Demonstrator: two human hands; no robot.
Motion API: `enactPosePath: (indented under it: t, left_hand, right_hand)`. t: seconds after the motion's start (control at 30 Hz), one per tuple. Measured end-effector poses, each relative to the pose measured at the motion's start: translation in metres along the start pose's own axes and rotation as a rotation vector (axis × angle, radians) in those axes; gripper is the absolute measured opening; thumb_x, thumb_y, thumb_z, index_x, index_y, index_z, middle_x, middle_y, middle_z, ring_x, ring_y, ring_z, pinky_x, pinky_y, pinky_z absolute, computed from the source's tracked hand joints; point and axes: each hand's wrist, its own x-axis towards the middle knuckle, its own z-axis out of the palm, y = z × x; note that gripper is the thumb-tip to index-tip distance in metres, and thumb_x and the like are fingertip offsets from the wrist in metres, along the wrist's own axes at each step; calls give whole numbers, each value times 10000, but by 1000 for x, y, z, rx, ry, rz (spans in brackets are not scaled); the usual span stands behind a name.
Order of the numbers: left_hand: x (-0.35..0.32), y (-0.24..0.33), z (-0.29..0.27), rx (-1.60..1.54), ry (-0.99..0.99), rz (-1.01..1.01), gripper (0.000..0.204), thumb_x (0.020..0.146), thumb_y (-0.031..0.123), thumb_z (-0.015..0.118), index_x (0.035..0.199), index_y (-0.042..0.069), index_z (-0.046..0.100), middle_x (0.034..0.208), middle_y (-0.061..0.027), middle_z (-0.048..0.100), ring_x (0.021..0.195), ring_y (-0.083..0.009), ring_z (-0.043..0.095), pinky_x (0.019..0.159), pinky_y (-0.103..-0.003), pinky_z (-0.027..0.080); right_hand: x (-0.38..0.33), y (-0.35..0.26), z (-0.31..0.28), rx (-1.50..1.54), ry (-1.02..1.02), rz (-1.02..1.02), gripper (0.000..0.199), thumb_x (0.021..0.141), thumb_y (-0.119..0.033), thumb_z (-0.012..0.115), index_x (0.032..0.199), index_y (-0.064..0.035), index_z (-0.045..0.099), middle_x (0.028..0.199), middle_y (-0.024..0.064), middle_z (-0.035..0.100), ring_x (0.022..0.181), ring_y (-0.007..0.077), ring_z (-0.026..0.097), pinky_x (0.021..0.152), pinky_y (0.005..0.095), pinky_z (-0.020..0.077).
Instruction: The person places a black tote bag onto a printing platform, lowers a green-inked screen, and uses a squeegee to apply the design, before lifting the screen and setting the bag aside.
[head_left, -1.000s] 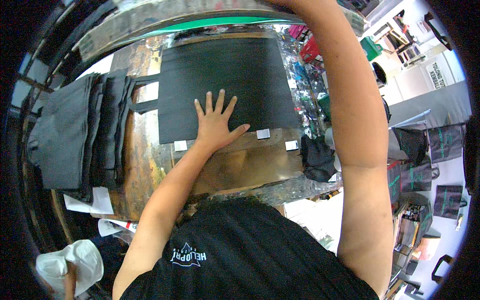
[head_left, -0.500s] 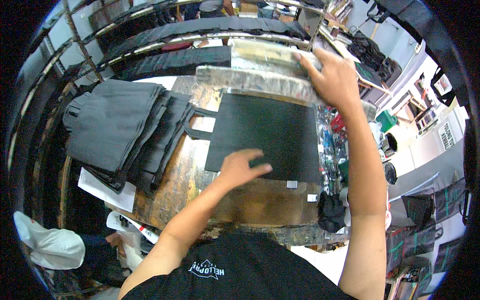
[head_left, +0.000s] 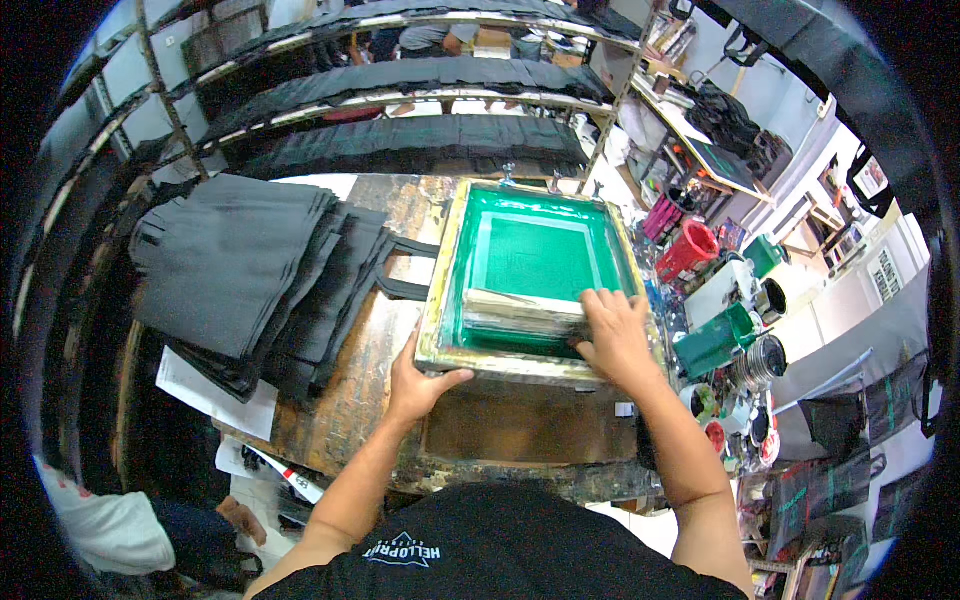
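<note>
Since the last frame the wood-edged rectangular screen frame point(head_left: 510, 366) has come down from its raised position and lies flat on the table; your left hand point(head_left: 418, 386) has gone from above the black fabric to the frame's lower-left corner, and your right hand point(head_left: 617, 335) has come down toward you.

Right hand: fingers curled over the right end of a long pale wooden squeegee point(head_left: 522, 310), which lies crosswise inside the frame near its lower rail. Left hand: thumb spread from fingers, touching the corner — whether it grips or merely steadies, cannot tell.

Inside the frame: green mesh point(head_left: 545, 255) with a paler rectangular outline. Two black fabric straps point(head_left: 405, 287) emerge at its left side.

Left of these, a layered stack of flat black fabric bags point(head_left: 235, 265) on the stained wooden table point(head_left: 330, 400), white paper point(head_left: 215, 390) beneath its near edge. Right of the frame — a red container point(head_left: 690, 245) and a green container point(head_left: 715, 345). Beyond the table, racks hold rows of black fabric point(head_left: 420, 75). Lower left, a co-worker's white garment point(head_left: 105, 520).
</note>
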Motion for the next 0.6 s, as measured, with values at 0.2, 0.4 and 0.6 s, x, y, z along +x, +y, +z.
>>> enactPosePath:
  t: [0.2, 0.4, 0.6]
  left_hand:
    - [-27, -54, 1, 632, 97, 200, 1140, 643, 479, 984, 1515, -52, 476, 1249, -201, 705, 1094, -339, 627, 1021, -458, 447]
    - [-26, -56, 1, 492, 60, 99, 1208, 609, 494, 985, 1565, -8, 444, 1239, -162, 691, 1085, -326, 556, 1022, -443, 415]
    - [-30, -62, -3, 521, 40, 86, 1246, 554, 416, 1024, 1572, 0, 439, 1213, -155, 685, 1052, -334, 543, 995, -452, 429]
  right_hand:
    - [6, 18, 33, 69, -87, 50, 622, 725, -257, 890, 1209, -100, 532, 1109, 111, 645, 1119, 334, 619, 918, 574, 401]
    - [0, 12, 20, 166, -256, 39, 658, 742, -318, 899, 1230, -77, 529, 1107, 128, 667, 1126, 352, 630, 943, 552, 361]
    - [-6, 0, 43, 67, -111, -11, 652, 728, -261, 896, 1229, -88, 516, 1111, 86, 629, 1066, 298, 601, 937, 536, 346]
